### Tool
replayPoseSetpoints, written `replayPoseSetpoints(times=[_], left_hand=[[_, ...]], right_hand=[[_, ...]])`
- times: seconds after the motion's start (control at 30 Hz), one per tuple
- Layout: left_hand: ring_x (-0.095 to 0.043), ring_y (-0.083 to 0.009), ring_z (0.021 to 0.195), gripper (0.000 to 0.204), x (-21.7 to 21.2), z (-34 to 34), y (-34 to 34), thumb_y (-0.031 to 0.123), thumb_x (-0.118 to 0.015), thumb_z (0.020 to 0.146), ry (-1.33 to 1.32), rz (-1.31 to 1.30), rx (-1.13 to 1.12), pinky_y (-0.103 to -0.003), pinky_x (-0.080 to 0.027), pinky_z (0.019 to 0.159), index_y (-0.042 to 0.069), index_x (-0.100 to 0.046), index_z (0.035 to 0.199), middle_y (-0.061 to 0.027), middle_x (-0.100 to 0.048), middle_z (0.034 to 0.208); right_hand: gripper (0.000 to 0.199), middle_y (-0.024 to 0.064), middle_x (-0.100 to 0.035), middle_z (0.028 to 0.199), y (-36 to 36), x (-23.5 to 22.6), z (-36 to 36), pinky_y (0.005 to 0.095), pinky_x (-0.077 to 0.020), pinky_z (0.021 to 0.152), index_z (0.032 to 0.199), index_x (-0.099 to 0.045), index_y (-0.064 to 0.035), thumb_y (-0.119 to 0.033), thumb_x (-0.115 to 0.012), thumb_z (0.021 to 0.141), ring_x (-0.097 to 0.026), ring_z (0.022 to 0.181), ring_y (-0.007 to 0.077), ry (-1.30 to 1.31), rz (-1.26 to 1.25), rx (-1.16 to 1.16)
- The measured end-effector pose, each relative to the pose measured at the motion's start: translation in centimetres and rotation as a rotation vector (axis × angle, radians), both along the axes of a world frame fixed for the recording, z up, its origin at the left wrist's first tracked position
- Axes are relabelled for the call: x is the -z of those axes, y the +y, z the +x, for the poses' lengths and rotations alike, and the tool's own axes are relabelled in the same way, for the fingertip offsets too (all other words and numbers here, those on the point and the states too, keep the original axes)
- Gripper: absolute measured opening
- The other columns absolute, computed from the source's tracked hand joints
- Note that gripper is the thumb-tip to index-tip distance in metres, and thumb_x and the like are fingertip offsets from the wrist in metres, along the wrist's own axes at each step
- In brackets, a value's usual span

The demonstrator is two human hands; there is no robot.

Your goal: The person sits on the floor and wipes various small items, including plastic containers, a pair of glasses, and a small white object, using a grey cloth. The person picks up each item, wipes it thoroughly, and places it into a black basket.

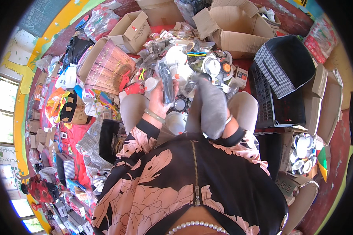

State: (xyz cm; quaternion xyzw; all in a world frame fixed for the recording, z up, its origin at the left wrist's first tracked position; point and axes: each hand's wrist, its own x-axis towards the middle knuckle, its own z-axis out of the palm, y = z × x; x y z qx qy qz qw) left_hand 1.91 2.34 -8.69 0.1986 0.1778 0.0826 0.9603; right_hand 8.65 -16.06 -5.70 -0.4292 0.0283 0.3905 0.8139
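Observation:
My left hand (159, 98) is raised over my lap and holds a clear plastic packet with a dark item inside (166, 80). A pale green bangle (154, 116) sits on that wrist. My right hand (212, 107) is wrapped inside a grey cloth, so its fingers are hidden; the cloth points up toward the pile in front. Just below the packet lie a round black-rimmed item (180, 104) and a white round fitting (176, 121) between my knees.
A heap of white and chrome round fittings (208, 64) in plastic bags lies ahead. Open cardboard boxes (239, 27) stand behind it. A black basket and checked fabric bin (282, 66) are at the right, pink flat boxes (106, 66) at the left.

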Motion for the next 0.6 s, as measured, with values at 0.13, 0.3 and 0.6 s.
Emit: replayPoseSetpoints(times=[0.13,0.3,0.6], left_hand=[[-0.062,-0.0238,0.069,0.027,0.1,-1.1,-1.3,0.020,-0.039,0.092,0.011,0.235,0.250,-0.031,-0.054,0.064,-0.003,-0.052,0.097,-0.0157,-0.059,0.081],[-0.059,-0.0356,0.067,0.026,-0.8,-0.9,-6.7,0.024,-0.042,0.091,0.200,1.292,0.201,-0.039,-0.048,0.058,0.000,-0.049,0.097,-0.0230,-0.059,0.081],[-0.054,-0.0413,0.076,0.019,-0.4,-1.1,-9.2,0.019,-0.044,0.091,0.092,1.650,0.196,-0.043,-0.042,0.063,0.002,-0.050,0.097,-0.0242,-0.055,0.079]], right_hand=[[0.031,0.0081,-0.055,0.075,-0.2,-0.4,-0.4,0.0286,-0.0437,0.060,0.085,-0.055,-0.0039,-0.032,-0.044,0.090,-0.053,0.068,0.0205,-0.727,-0.049,0.222],[0.028,0.0062,-0.056,0.090,-0.9,3.9,-0.6,0.0280,-0.0438,0.074,0.103,-0.053,-0.0069,-0.029,-0.039,0.092,-0.052,0.083,0.0190,-0.272,0.308,0.293],[0.034,0.0015,-0.056,0.101,-2.0,4.6,0.6,0.0280,-0.0435,0.081,0.116,-0.049,-0.0119,-0.032,-0.032,0.094,-0.053,0.091,0.0172,-0.085,0.386,0.039]])
